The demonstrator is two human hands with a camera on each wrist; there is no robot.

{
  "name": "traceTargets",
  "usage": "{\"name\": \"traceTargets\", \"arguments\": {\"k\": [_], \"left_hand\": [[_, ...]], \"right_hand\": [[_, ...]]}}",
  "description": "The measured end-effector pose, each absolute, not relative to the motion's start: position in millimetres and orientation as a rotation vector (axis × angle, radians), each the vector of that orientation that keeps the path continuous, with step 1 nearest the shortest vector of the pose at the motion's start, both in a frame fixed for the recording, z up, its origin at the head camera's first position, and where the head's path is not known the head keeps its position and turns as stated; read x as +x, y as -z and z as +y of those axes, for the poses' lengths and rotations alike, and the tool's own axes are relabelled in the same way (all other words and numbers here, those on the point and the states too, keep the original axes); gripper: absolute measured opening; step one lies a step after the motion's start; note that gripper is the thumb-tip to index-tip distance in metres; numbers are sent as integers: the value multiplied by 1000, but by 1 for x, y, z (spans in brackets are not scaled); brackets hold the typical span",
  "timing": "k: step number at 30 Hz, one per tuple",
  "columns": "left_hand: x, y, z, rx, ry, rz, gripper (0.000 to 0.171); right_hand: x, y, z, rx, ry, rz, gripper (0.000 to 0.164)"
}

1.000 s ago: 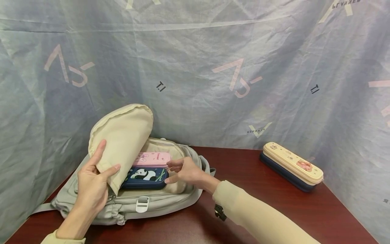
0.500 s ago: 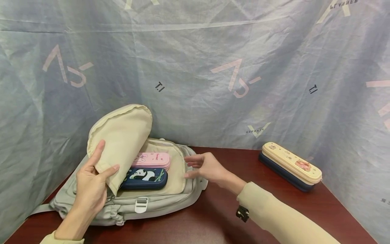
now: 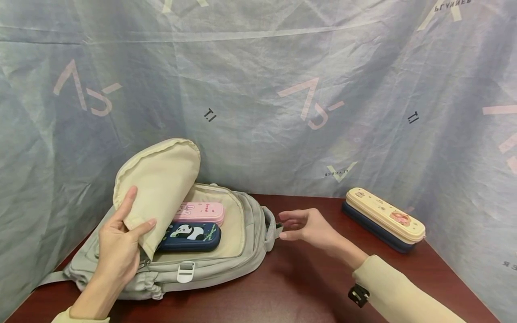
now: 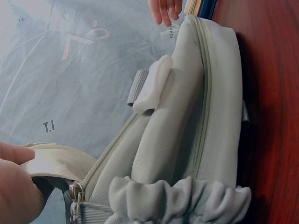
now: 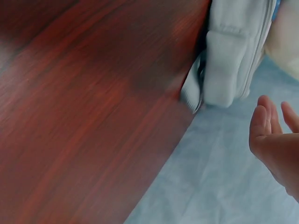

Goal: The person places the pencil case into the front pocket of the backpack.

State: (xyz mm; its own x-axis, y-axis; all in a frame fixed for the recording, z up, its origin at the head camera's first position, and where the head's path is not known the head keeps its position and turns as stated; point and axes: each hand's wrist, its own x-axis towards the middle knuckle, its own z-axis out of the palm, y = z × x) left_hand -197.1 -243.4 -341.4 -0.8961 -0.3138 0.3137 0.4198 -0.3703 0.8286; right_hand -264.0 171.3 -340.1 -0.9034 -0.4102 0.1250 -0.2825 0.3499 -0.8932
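My left hand pinches the raised cream flap of a grey backpack lying on its back. Inside the backpack, a navy pencil case with a panda lies in front of a pink pencil case; the flap hides their left ends. My right hand hovers just right of the backpack's top handle, fingers loosely bent and holding nothing. Farther right, a cream pencil case rests on top of a dark navy one. The right wrist view shows the right hand with nothing in it.
The dark red table carries everything. A grey-blue cloth hangs behind and at both sides, close to the backpack's left edge and the stacked cases. A white buckle sits on the backpack's near side.
My right hand has moved right, away from the panda pencil case and out past the backpack's handle. The left hand still holds the flap up.
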Motion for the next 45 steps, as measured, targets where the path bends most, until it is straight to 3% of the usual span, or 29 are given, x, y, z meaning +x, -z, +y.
{"name": "traceTargets", "arguments": {"k": [20,45], "left_hand": [[-195,343,-243,-190,2253,-1435,91],[-196,341,-244,-149,2279,-1445,92]], "right_hand": [[-237,344,266,-414,1614,2552,62],[-222,343,334,-388,1565,2803,58]]}}
